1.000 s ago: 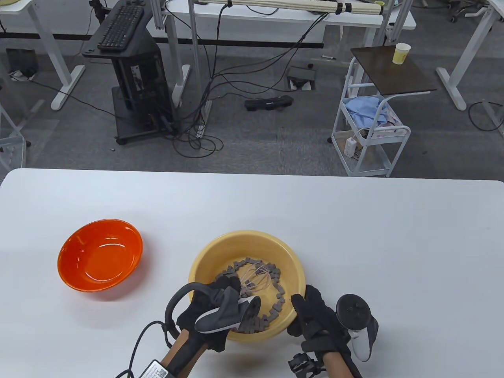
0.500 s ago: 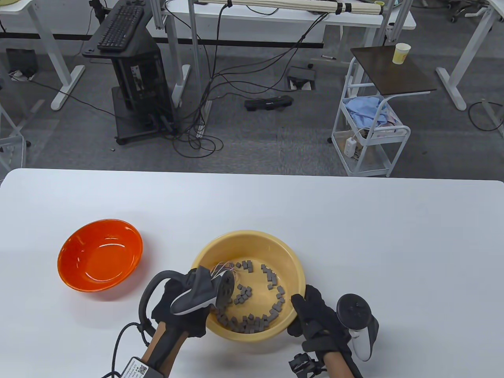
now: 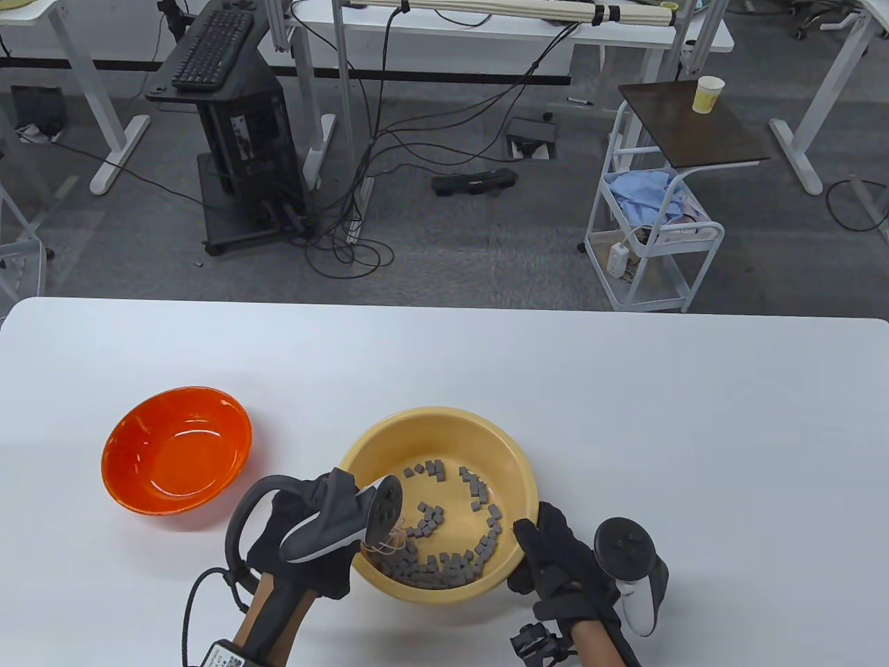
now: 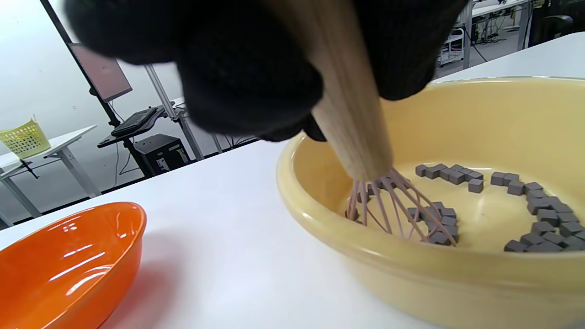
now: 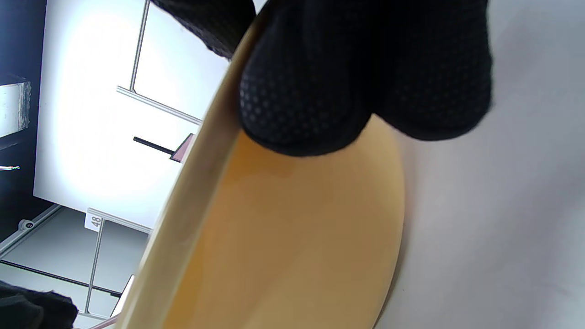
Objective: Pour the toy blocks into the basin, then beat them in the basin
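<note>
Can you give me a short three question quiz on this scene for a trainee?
1. True or false: the orange bowl holds toy blocks.
2. The left hand grips: A a spoon, B a whisk, C a cup.
3. Fill in: the right hand holds the rim of the yellow ____.

Key: 1 false, the blocks lie in the basin; 2 B; 3 basin.

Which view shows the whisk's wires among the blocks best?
The left wrist view: the whisk shows its handle and pink wires clearly, down among the grey blocks. The table view shows only a few wires below the left hand's tracker. The right wrist view shows none.
</note>
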`<move>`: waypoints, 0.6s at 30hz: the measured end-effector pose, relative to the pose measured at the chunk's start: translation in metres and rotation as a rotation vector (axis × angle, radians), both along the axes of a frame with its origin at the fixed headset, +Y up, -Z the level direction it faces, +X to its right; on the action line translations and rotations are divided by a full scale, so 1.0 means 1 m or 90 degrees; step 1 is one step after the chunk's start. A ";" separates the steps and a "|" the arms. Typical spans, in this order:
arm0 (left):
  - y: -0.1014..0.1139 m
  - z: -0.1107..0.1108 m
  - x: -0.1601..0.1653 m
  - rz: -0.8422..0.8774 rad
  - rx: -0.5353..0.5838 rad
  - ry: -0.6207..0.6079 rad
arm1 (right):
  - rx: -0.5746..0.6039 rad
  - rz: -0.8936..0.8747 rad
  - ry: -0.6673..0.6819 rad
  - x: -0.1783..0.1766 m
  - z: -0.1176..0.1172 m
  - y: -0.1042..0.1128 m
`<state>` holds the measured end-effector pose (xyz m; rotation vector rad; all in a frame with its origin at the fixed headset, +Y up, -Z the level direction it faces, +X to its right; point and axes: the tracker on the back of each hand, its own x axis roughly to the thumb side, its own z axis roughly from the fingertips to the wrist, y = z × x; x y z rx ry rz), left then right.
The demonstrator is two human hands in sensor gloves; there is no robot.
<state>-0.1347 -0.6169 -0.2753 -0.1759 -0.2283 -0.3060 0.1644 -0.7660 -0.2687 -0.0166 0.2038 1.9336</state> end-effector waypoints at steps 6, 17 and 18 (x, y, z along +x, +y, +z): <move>-0.005 0.001 0.008 0.081 -0.049 -0.075 | 0.000 -0.002 -0.001 0.000 0.000 0.000; -0.032 0.006 0.041 0.098 -0.126 -0.177 | 0.000 -0.005 -0.004 0.000 0.000 0.000; -0.035 0.007 0.045 0.093 -0.130 -0.183 | -0.001 -0.006 -0.005 0.000 0.000 0.000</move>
